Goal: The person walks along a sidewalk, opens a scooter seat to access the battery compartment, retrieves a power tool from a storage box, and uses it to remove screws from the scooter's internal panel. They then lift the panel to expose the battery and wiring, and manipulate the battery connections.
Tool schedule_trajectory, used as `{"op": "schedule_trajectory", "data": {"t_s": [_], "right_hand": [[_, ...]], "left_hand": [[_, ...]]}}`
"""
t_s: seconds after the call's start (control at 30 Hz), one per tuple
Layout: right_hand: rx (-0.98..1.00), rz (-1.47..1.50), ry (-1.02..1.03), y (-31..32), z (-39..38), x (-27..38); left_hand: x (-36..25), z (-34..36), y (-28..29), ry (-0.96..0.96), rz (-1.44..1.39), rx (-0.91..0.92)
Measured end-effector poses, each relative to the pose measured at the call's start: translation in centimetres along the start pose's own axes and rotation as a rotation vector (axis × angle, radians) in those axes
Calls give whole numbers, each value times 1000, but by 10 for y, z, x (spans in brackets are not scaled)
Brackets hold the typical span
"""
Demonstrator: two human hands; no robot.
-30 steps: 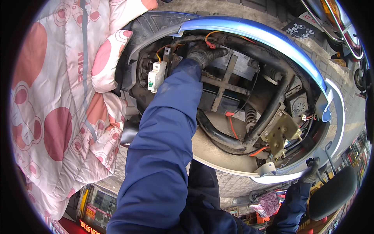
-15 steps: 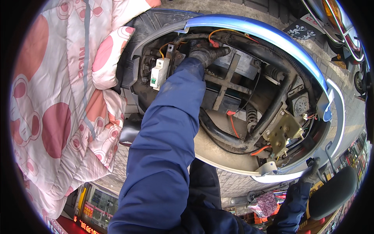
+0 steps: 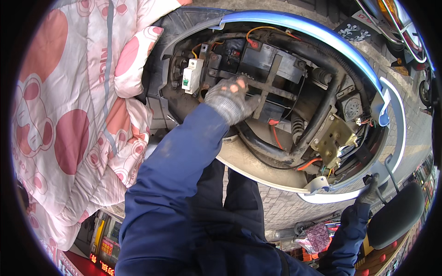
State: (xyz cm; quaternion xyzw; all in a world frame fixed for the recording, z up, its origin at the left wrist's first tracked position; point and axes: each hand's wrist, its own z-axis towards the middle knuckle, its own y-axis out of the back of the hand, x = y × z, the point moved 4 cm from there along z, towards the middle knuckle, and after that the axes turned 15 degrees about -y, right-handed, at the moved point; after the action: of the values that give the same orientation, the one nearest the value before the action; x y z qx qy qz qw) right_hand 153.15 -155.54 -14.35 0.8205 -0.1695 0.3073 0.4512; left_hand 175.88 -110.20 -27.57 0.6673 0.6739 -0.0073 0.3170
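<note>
My left hand, in a worn grey glove with bare skin showing through, hovers over the near side of an open scooter body. Its fingers are bent, the thumb stands apart, and nothing shows in it. Just left of it is a white circuit breaker with a green switch. Beyond the hand lies a grey battery under a crossed metal strap; a red-capped terminal has a yellow wire. At the lower right my gloved right hand is closed around a metal bar beside a black pad.
A pink-patterned quilt hangs along the left. Thick black frame tubes cross the compartment, beside a brass-coloured bracket. A blue body rim curves along the far side. Another vehicle stands at the upper right.
My left hand has drawn back from the battery's far left corner, near the red terminal cap, toward me, uncovering that corner. My right hand keeps its hold.
</note>
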Motion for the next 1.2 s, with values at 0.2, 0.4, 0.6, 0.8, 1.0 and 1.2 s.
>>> {"op": "schedule_trajectory", "data": {"t_s": [0.2, 0.4, 0.6, 0.8, 1.0, 1.2], "right_hand": [[10, -12, 17, -3, -4, 5], [7, -42, 6, -5, -6, 6], [20, -49, 17, -6, -7, 7], [11, -50, 22, -7, -8, 8], [-34, -49, -28, -11, -10, 10], [-2, -22, -33, -6, -9, 6]], "left_hand": [[25, -47, -15, -163, -148, -349], [23, -44, -25, -152, -163, -231], [7, 1, -4, -72, -56, -289], [31, 94, 8, 193, -307, -236], [59, 164, -14, 51, -555, -313], [78, 178, -26, 67, -604, -322]]}}
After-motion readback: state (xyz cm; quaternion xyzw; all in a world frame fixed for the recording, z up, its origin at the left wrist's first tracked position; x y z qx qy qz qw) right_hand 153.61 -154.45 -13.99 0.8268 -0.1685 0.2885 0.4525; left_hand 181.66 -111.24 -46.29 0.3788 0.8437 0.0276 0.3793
